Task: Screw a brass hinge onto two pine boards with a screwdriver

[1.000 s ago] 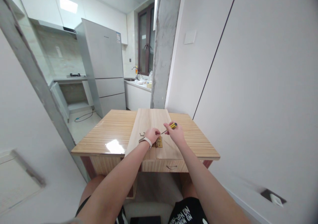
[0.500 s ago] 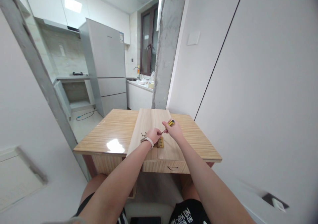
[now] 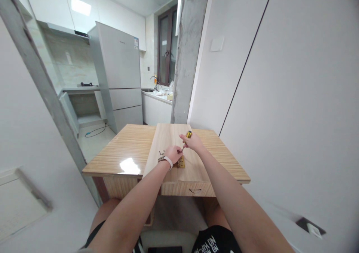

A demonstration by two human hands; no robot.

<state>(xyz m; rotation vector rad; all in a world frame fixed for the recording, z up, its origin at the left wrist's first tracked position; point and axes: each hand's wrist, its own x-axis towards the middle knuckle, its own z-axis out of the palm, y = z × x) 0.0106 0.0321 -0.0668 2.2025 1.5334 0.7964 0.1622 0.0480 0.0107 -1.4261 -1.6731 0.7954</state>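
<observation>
The right hand (image 3: 194,142) was closed around a screwdriver (image 3: 189,134) with a yellow and black handle, held steeply tilted with its handle up and its shaft slanting down to the near left. The shaft's lower end was just beside the fingertips of the left hand (image 3: 173,154), which were drawn together; whether they pinched anything was too small to tell.

A gold-coloured metal plate (image 3: 181,162) lay on the near side of the left hand, by the seam between two pale boards (image 3: 165,136), partly covered by that hand. A few small screws (image 3: 161,152) lay on the left board, to the left of the hand. A pale band (image 3: 169,162) circled the left wrist.

The boards lay side by side across a striped wooden table (image 3: 126,146). Beyond, to the far left, stood a grey fridge (image 3: 120,66).
</observation>
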